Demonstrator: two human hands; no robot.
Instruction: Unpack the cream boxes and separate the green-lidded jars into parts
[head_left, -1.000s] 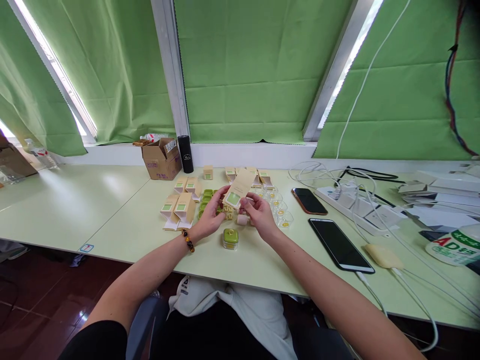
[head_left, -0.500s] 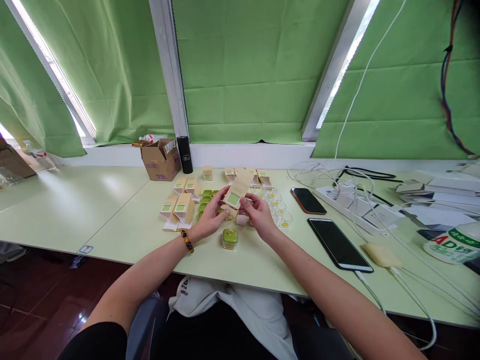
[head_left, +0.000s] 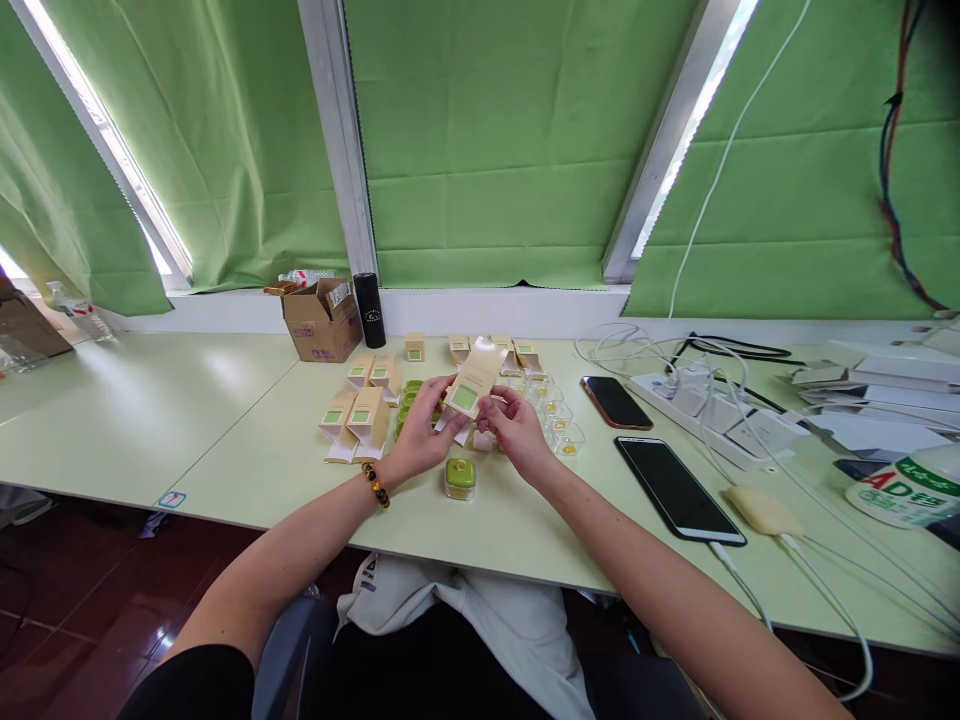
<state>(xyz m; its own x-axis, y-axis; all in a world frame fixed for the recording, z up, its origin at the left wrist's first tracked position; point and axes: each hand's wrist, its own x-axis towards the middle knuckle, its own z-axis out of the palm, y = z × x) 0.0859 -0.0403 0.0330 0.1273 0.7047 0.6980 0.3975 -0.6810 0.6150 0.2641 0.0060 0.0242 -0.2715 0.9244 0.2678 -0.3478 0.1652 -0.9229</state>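
Observation:
Between both hands is a small beige cardboard box (head_left: 478, 372) with a green square on its face, tilted above the table. My left hand (head_left: 426, 430) is closed on its left side and lower edge. My right hand (head_left: 514, 428) pinches its lower right side. Just below the hands stands a small clear jar with a green lid (head_left: 460, 478). Several green lids (head_left: 409, 397) lie behind my left hand, partly hidden. Beyond my right hand are several clear jars (head_left: 559, 420) with yellow spots. A pale pinkish piece (head_left: 484, 440) shows under the right fingers.
Several beige boxes (head_left: 369, 420) with open flaps stand at left, more (head_left: 527, 357) at the back. Behind are a brown carton (head_left: 322, 322) and a black cylinder (head_left: 369, 310). Rightward lie two phones (head_left: 675, 488) (head_left: 616, 402), a power strip (head_left: 705, 420) with cables and a bottle (head_left: 904, 490).
The held box has opened out from a flatter form into a fuller shape, and its white lower flaps now show. Both hands have barely moved.

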